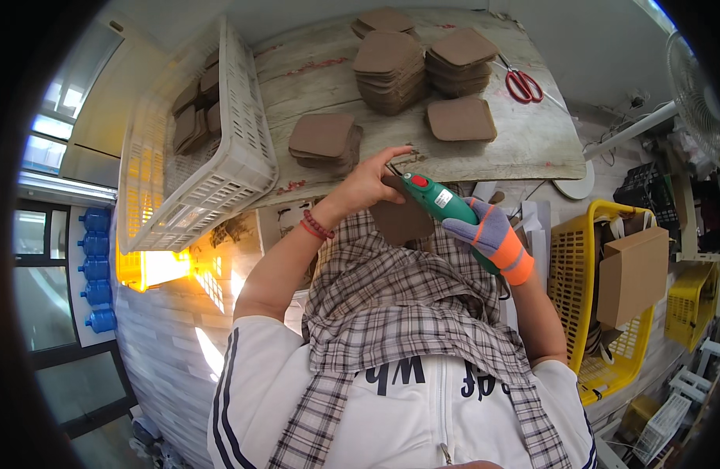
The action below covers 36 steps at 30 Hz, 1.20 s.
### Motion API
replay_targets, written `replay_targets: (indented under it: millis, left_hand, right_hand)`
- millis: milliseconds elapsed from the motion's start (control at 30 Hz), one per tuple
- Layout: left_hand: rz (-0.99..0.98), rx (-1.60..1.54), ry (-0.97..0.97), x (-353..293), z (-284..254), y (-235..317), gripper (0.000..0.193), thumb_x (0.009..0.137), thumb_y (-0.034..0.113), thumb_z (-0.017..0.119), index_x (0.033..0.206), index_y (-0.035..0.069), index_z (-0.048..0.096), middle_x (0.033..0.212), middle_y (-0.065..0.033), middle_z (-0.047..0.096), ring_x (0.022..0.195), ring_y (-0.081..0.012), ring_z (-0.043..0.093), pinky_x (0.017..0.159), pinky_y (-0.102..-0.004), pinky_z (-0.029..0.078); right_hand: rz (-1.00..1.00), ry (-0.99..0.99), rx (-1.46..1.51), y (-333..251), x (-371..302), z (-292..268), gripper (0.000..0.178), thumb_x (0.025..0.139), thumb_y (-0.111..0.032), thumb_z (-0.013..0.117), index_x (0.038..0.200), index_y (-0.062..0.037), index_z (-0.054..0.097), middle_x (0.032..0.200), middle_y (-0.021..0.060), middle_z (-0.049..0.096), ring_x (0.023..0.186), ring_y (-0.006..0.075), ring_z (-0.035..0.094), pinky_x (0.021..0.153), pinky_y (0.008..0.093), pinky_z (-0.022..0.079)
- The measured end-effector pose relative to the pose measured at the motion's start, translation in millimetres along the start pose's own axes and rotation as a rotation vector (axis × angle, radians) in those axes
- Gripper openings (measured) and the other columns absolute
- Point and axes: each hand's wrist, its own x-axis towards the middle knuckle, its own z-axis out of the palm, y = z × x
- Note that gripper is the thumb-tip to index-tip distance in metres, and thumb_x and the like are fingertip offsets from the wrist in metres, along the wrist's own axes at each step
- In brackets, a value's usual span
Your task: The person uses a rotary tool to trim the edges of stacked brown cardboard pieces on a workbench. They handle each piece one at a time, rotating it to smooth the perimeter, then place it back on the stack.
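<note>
My left hand [365, 181], bare with red bead bracelets at the wrist, holds a brown rounded-square pad [403, 222] by its top edge over my lap. One finger stretches past the pad towards the table. In my right hand [485, 229], wearing a purple and orange glove, is a green handheld power tool [438, 198] with a red button. The tool's thin metal tip lies close to my left thumb and the pad's upper edge. Beyond my hands, a short stack of brown pads [322, 136] rests near the table's front edge.
On the worn table [313, 86] stand taller pad stacks [387, 66] and red-handled scissors [523, 86]. A white plastic crate [250, 148] holding pads is at the left. To the right are a yellow basket [571, 266] with a cardboard box [632, 277], and a standing fan [696, 86].
</note>
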Motion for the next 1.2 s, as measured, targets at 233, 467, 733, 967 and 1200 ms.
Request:
replay_targets:
  millis: [233, 467, 733, 967, 1200]
  left_hand:
    - [0.157, -0.219, 0.640, -18, -102, 18, 0.059, 0.081, -0.008, 0.059, 0.135, 0.002, 0.037, 0.112, -0.0146, 0.060, 0.094, -0.0178, 0.061, 0.080, -0.0277, 0.051]
    - [0.350, 1.046, 1.011, 19, -106, -3, 0.048, 0.077, 0.004, 0.065, 0.123, 0.005, 0.051, 0.112, -0.0115, 0.056, 0.108, -0.0287, 0.050, 0.094, -0.0400, 0.039]
    - [0.546, 1.106, 0.540, 117, 24, 7, 0.050, 0.074, 0.021, 0.070, 0.118, 0.002, 0.055, 0.118, -0.0116, 0.052, 0.115, -0.0294, 0.044, 0.096, -0.0415, 0.035]
    - [0.488, 1.091, 0.557, 131, 34, 5, 0.053, 0.065, 0.024, 0.077, 0.108, 0.004, 0.054, 0.110, -0.0108, 0.050, 0.106, -0.0295, 0.044, 0.090, -0.0422, 0.035]
    - [0.483, 0.981, 0.618, 116, 49, 14, 0.036, 0.065, 0.014, 0.075, 0.086, 0.008, 0.047, 0.091, -0.0091, 0.049, 0.092, -0.0300, 0.045, 0.081, -0.0397, 0.036]
  right_hand:
    - [0.014, 0.160, 0.098, 17, -5, -12, 0.038, 0.081, -0.026, 0.073, 0.104, 0.0013, 0.059, 0.070, 0.0009, 0.060, 0.056, 0.0051, 0.053, 0.050, 0.0207, 0.042]
    - [0.002, 0.263, 0.161, 46, -20, -26, 0.037, 0.080, -0.026, 0.074, 0.101, 0.0009, 0.059, 0.069, 0.0025, 0.062, 0.053, 0.0073, 0.056, 0.049, 0.0216, 0.045]
    - [-0.005, 0.414, 0.115, 71, -34, -32, 0.030, 0.079, -0.025, 0.074, 0.090, -0.0003, 0.061, 0.065, 0.0026, 0.062, 0.052, 0.0065, 0.057, 0.046, 0.0216, 0.043]
    - [0.023, 0.453, 0.190, 75, -42, -38, 0.031, 0.081, -0.026, 0.073, 0.089, -0.0003, 0.058, 0.064, 0.0034, 0.061, 0.051, 0.0081, 0.057, 0.044, 0.0216, 0.043]
    - [0.006, 0.439, 0.217, 79, -37, -41, 0.030, 0.081, -0.027, 0.073, 0.088, -0.0029, 0.056, 0.063, 0.0035, 0.060, 0.048, 0.0090, 0.055, 0.043, 0.0220, 0.042]
